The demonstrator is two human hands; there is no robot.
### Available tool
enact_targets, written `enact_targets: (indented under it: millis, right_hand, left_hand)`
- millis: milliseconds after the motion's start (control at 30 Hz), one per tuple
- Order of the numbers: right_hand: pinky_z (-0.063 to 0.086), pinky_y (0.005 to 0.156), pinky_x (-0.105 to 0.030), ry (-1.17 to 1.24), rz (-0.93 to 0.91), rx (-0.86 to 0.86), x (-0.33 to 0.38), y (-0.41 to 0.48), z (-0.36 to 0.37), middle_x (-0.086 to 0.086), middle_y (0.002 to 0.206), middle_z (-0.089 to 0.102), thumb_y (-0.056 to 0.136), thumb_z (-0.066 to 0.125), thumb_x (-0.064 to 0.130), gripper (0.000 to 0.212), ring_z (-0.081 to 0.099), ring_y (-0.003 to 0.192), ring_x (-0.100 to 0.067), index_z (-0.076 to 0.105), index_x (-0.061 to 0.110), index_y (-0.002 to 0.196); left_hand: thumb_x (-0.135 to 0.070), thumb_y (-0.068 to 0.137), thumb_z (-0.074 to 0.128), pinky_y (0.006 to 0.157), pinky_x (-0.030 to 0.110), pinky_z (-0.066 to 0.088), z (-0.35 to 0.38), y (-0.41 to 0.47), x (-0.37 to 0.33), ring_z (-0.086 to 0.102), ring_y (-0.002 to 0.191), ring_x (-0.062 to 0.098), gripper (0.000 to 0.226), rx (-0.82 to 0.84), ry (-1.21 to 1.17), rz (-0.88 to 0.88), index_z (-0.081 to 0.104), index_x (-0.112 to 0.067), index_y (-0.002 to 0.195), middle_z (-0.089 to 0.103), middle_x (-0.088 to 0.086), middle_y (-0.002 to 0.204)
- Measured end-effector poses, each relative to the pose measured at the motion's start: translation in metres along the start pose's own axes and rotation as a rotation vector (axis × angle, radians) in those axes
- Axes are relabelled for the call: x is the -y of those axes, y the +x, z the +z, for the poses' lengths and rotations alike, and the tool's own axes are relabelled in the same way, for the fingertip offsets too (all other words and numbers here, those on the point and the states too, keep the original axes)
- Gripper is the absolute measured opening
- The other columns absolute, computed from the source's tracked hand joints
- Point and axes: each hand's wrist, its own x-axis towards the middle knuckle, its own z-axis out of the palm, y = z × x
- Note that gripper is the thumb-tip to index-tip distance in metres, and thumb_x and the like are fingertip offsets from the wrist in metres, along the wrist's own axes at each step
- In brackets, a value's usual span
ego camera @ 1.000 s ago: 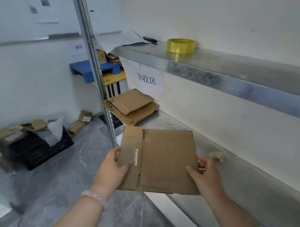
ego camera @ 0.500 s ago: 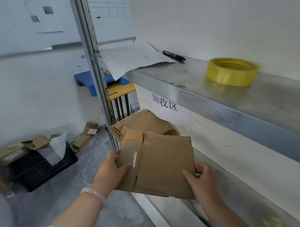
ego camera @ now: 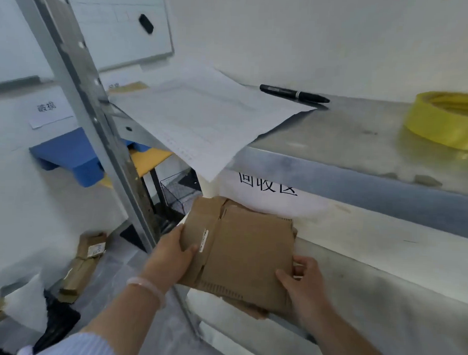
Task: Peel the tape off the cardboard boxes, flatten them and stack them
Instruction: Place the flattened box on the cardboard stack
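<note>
matt brown cardboard box [ego camera: 248, 260], dull brushed metal shelf [ego camera: 335, 143], glossy yellow tape [ego camera: 441, 121]

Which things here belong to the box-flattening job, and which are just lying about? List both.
Job: flattened brown cardboard box, held by left hand and right hand; flat brown cardboard pile under it; brown cardboard boxes on the floor.
Lying about: black marker pen; yellow tape roll; white paper sheet; blue plastic pallet.

On the grey metal upper shelf [ego camera: 348, 133] we see a white paper sheet [ego camera: 203, 117] overhanging its left front corner, a black marker pen [ego camera: 294, 93] just behind the sheet, and a yellow tape roll [ego camera: 444, 118] towards the shelf's right. Below the shelf's front edge sits a white printed label [ego camera: 267, 189].
</note>
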Motion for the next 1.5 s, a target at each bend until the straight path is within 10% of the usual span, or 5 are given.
enact_targets:
  millis: [267, 700, 933, 1100, 1500]
  right_hand:
    - [0.044, 0.061, -0.022, -0.127, 0.112, -0.109, 0.017, -0.004, 0.049, 0.01, 0.101, 0.055, 0.084, 0.073, 0.038, 0.05, 0.056, 0.087, -0.011, 0.043, 0.025, 0.122]
    - [0.035, 0.112, -0.035, -0.491, -0.014, -0.135, 0.021, -0.039, 0.016, 0.011, 0.154, 0.03, 0.092, 0.053, 0.055, 0.067, 0.034, 0.138, -0.013, 0.026, 0.035, 0.15]
    - [0.006, 0.119, -0.027, -0.759, -0.182, -0.331, -0.023, -0.084, -0.068, 0.009, 0.16, 0.019, 0.083, 0.01, 0.082, 0.088, 0.012, 0.149, -0.009, 0.029, 0.031, 0.151]
    - [0.022, 0.12, -0.041, -0.852, -0.129, -0.437, -0.065, -0.139, -0.161, 0.0, 0.154, 0.038, 0.088, 0.034, 0.069, 0.073, 0.03, 0.145, -0.019, 0.043, 0.025, 0.145]
    - [-0.01, 0.12, -0.03, -0.882, 0.14, -0.798, -0.182, -0.317, -0.407, 0.011, 0.162, 0.003, 0.084, 0.021, 0.073, 0.082, -0.006, 0.149, -0.008, 0.009, 0.034, 0.155]
  left_hand:
    - [-0.037, 0.096, 0.048, 0.104, 0.043, 0.041, 0.004, 0.085, 0.027, 0.047, 0.122, 0.027, 0.059, 0.108, 0.281, 0.158, 0.024, -0.02, 0.148, 0.044, 0.008, 0.137]
    - [-0.039, 0.092, 0.054, 0.107, 0.042, 0.039, 0.026, 0.096, 0.01, 0.042, 0.13, 0.022, 0.051, -0.017, 0.361, 0.748, 0.045, -0.023, 0.14, 0.047, 0.0, 0.141]
    - [-0.051, 0.085, 0.041, 0.105, 0.04, 0.039, 0.083, 0.012, -0.074, 0.046, 0.129, 0.02, 0.056, 0.119, 0.323, 1.186, 0.054, -0.025, 0.133, 0.051, -0.003, 0.14]
    - [-0.05, 0.08, 0.043, 0.107, 0.042, 0.037, 0.14, -0.078, -0.153, 0.049, 0.128, 0.022, 0.057, 0.129, 0.315, 1.366, 0.055, -0.027, 0.131, 0.054, -0.005, 0.137]
    - [-0.058, 0.083, 0.042, 0.108, 0.047, 0.037, 0.289, -0.355, -0.333, 0.045, 0.131, 0.023, 0.062, 0.195, 0.087, 1.668, 0.047, -0.03, 0.139, 0.049, -0.003, 0.143]
